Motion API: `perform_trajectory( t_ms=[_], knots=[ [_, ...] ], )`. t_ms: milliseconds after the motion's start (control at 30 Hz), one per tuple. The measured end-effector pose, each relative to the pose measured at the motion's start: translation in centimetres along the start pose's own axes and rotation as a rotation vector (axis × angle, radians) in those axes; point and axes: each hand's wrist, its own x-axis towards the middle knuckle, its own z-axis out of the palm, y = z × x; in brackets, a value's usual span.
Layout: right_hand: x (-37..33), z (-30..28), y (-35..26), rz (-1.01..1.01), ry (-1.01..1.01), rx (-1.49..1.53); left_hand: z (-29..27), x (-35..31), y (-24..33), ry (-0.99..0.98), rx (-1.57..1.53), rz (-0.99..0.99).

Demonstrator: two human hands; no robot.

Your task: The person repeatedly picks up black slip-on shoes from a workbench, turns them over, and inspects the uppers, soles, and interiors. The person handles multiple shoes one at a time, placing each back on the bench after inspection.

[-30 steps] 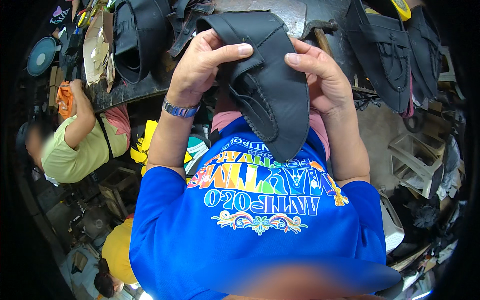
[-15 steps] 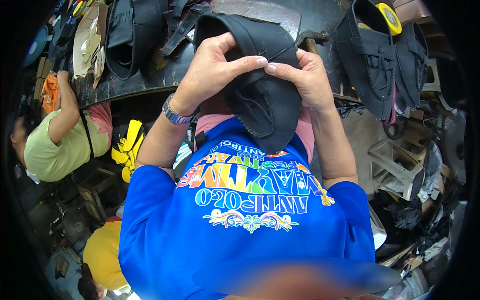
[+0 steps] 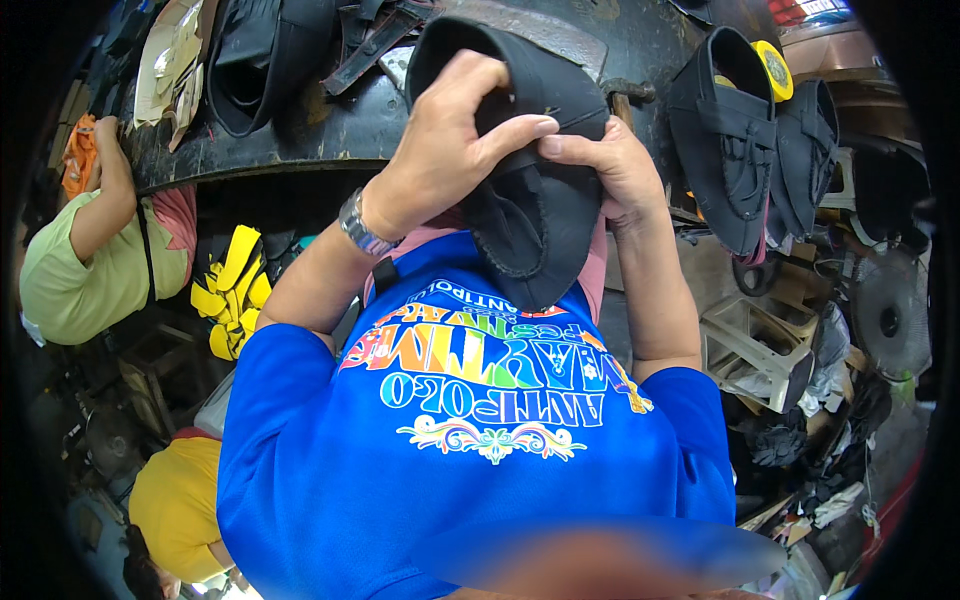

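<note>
Left hand: I see my left hand (image 3: 440, 160) raised at upper centre of the frame, wrist bent, fingers curled over the top of the black shoe upper (image 3: 530, 180), thumb pressing toward the middle; clamped on it.
Right hand: my right hand (image 3: 610, 165) comes up from the right, fingers wrapped behind the same piece, thumb tip meeting the left thumb; also clamped on it.
Shoe upper: held in the air at upper centre, folded, its stitched edge hanging down toward my chest.
Wristwatch: a metal wristwatch (image 3: 358, 224) on the left wrist.
Edges: the dark workbench (image 3: 290, 150) edge runs across the upper left, just behind the hands.
Room: black sandals (image 3: 735, 140) hang at upper right, close beside my right hand; a person in a green shirt (image 3: 75, 280) sits at far left, well apart.
</note>
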Motion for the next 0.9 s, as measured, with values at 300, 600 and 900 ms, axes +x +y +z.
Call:
perform_trajectory(
  t_ms=[300,600,900],
  knots=[
    [0.1,-2.4,2.2,-0.161,-0.106,0.435,-1.8,-4.0,-2.3,0.052,-1.185,-0.737],
    [0.1,-3.4,4.0,-0.132,0.052,0.448,-1.5,-4.1,-4.8,0.072,-1.265,-0.723],
    [-1.1,-2.0,5.5,-0.147,0.110,0.491,-0.9,-5.5,-5.4,0.094,-1.284,-0.635]
  ],
)
